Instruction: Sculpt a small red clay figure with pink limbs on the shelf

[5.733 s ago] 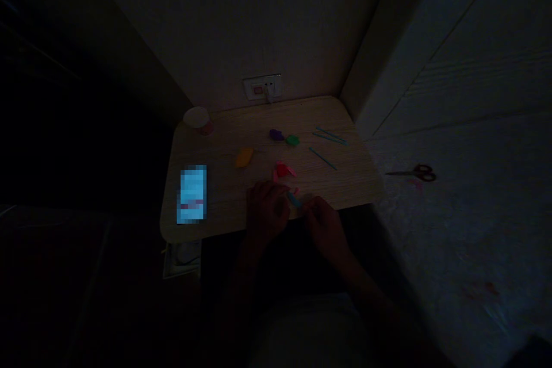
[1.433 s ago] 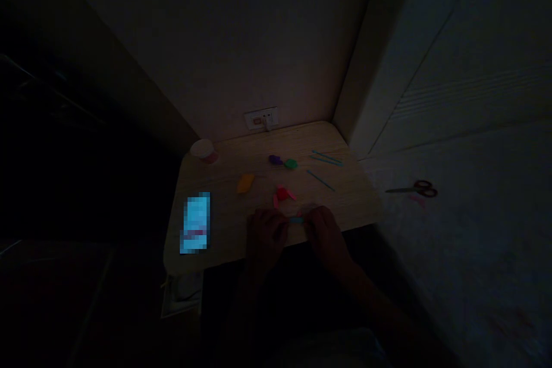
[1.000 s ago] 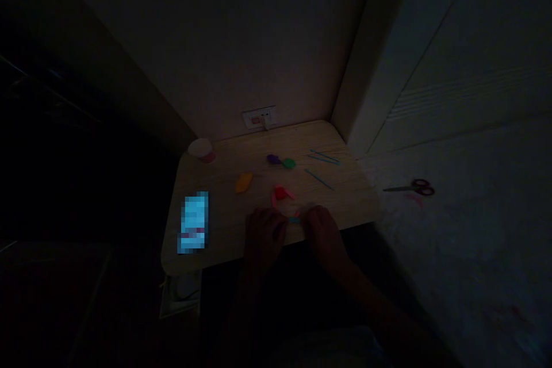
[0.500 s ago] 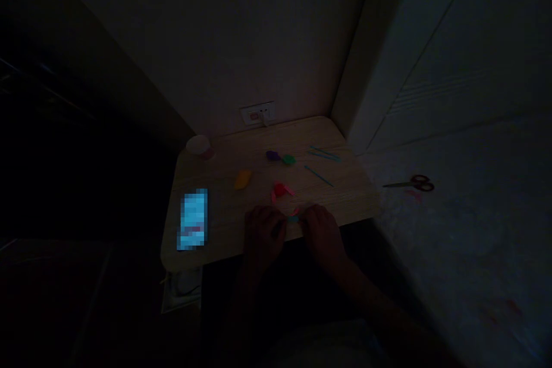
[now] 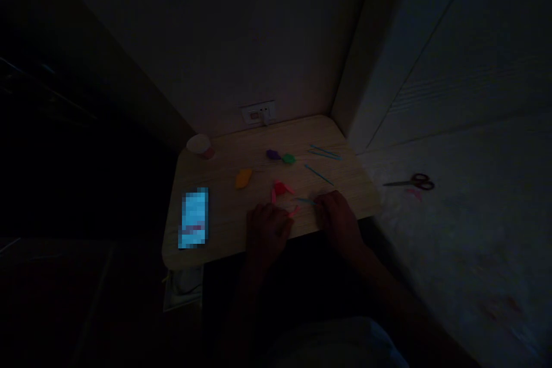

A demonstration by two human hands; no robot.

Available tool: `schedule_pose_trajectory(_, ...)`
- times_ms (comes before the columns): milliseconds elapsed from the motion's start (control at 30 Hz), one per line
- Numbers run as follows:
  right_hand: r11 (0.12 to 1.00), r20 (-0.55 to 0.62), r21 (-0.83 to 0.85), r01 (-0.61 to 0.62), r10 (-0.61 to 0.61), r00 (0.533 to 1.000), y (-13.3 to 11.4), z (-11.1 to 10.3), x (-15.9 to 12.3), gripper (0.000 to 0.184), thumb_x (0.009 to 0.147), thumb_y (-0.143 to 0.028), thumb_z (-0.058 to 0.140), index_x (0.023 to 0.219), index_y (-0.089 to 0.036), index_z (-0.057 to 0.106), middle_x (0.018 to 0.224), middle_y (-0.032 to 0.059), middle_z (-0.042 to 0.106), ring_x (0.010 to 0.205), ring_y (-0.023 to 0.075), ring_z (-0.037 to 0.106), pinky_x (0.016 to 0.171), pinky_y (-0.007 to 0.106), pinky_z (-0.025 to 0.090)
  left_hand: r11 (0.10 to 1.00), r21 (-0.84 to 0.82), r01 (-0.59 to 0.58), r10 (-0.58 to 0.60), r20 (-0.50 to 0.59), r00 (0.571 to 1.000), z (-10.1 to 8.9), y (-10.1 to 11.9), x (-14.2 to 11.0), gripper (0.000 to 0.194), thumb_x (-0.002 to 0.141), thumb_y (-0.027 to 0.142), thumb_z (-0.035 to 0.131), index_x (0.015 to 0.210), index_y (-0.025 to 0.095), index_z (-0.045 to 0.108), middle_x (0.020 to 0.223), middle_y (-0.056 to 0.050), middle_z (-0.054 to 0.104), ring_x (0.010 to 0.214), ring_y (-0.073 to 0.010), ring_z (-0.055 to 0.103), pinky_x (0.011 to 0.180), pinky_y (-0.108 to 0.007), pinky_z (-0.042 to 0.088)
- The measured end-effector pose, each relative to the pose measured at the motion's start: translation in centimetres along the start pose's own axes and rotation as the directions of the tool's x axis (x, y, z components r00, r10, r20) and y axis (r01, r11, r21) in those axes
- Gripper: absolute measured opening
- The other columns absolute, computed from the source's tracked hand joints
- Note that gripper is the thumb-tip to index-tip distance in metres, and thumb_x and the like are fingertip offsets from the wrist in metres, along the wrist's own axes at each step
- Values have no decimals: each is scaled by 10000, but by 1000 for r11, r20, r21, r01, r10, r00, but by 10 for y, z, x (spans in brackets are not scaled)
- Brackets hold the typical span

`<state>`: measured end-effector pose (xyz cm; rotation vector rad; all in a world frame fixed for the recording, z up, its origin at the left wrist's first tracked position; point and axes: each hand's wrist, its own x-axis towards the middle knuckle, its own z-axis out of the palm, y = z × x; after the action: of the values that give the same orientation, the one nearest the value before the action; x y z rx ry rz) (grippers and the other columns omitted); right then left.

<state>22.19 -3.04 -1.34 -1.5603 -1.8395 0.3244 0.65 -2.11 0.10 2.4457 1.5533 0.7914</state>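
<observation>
Between the fingers of my right hand [image 5: 338,218] is one end of a thin blue stick [image 5: 305,201], which points left over the table. My left hand [image 5: 266,229] rests at the table's front edge with its fingers curled together. A pink strip [image 5: 295,212] shows at its fingertips; in the dark I cannot tell whether they grip it. Just beyond lies a red piece with pink strips [image 5: 280,188]. Farther back are a purple piece [image 5: 273,154] and a green piece [image 5: 288,158], with a yellow-orange piece [image 5: 243,178] to the left.
Several thin blue sticks [image 5: 319,175] lie on the right of the wooden table [image 5: 224,236]. On the left are a lit phone [image 5: 194,218] and a paper cup [image 5: 200,145]. Scissors [image 5: 409,182] lie off the table to the right. A wall socket [image 5: 259,113] is behind.
My hands have moved apart. The right one has shifted right with the blue stick, which earlier spanned the gap between both hands; the left has stayed nearly in place.
</observation>
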Motion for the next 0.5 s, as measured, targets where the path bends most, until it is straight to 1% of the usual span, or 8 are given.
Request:
schedule_pose_trajectory(133,999,67,-54,1,3,998,7,-3,6,200,1033,-187,472,1049,-188,671,1006,118,641,927,263,607,840,401,510,1000,9,14,-14,15,1000,2,0,3,104,960,310,658,944,248,740,977,-54,735,962,-266,615,866,-448,434)
schedule_pose_trajectory(233,999,72,-51,-2,5,997,8,-3,4,189,1033,-199,485,1038,-197,674,1002,106,641,911,251,615,830,384,512,1000,-12,28,-27,17,999,3,-3,5,93,951,271,659,941,249,749,973,-53,737,966,-265,623,868,-447,445)
schedule_pose_trajectory(367,999,70,-34,-17,19,997,5,-3,0,199,1031,-185,478,1045,-202,676,1004,102,646,903,246,628,821,375,518,996,-83,42,-41,13,999,2,-6,5,103,904,216,687,975,264,745,1025,-49,737,1019,-277,622,904,-461,452)
schedule_pose_trajectory(500,998,125,-60,7,1,992,-3,-2,-1,213,1032,-163,474,1058,-195,682,1005,103,649,880,238,639,790,357,523,993,-101,55,-54,9,998,0,-5,3,132,882,221,704,1008,253,723,1071,-52,738,1045,-284,615,935,-469,444)
